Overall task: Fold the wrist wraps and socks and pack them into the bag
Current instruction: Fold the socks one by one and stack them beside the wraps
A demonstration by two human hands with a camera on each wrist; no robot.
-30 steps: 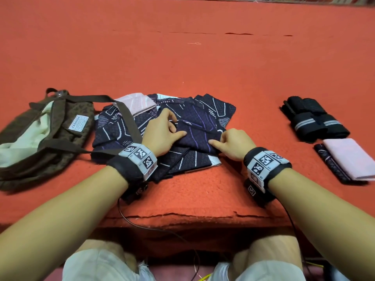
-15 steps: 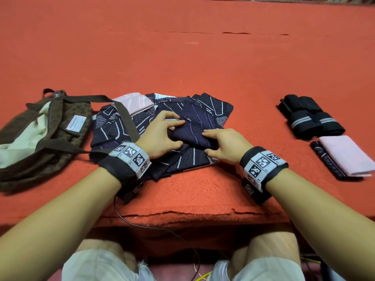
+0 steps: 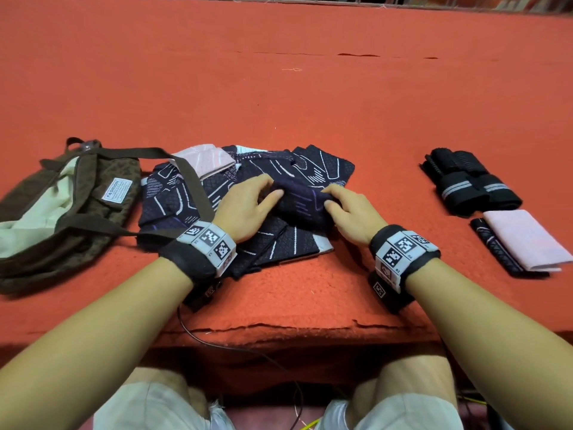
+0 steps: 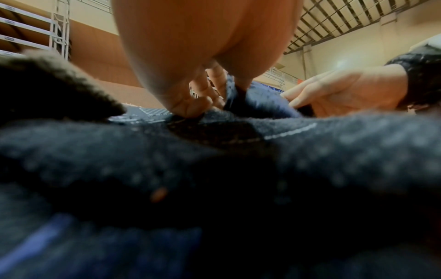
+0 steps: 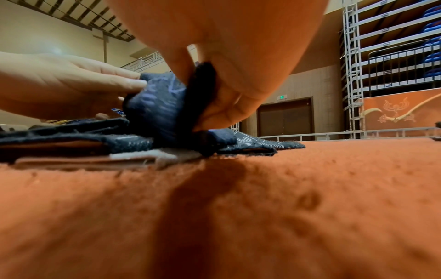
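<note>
My left hand (image 3: 245, 212) and my right hand (image 3: 350, 218) meet over a dark navy sock (image 3: 299, 203), which is bunched up on top of the pile of socks (image 3: 313, 169) in front of me. My right thumb and fingers are curled round one end of it, pinching the cloth. My left fingers (image 3: 273, 195) lie nearly straight against the other end, pressing it; whether the left thumb grips underneath I cannot tell.

The head view hides the underside of both hands. The right wrist view shows my right hand (image 5: 229, 90) clamped on the raised sock (image 5: 157, 105) and the left fingertips (image 5: 128, 83) touching it. The left wrist view is mostly blurred dark cloth, with my left fingers (image 4: 190, 102) on the pile.

The open brown bag (image 3: 62, 209) lies on the red surface (image 3: 279, 88) to my left, its strap (image 3: 186, 178) across the pile. Rolled black wrist wraps (image 3: 471, 187) and a folded pair (image 3: 524, 243) lie well apart to my right.
</note>
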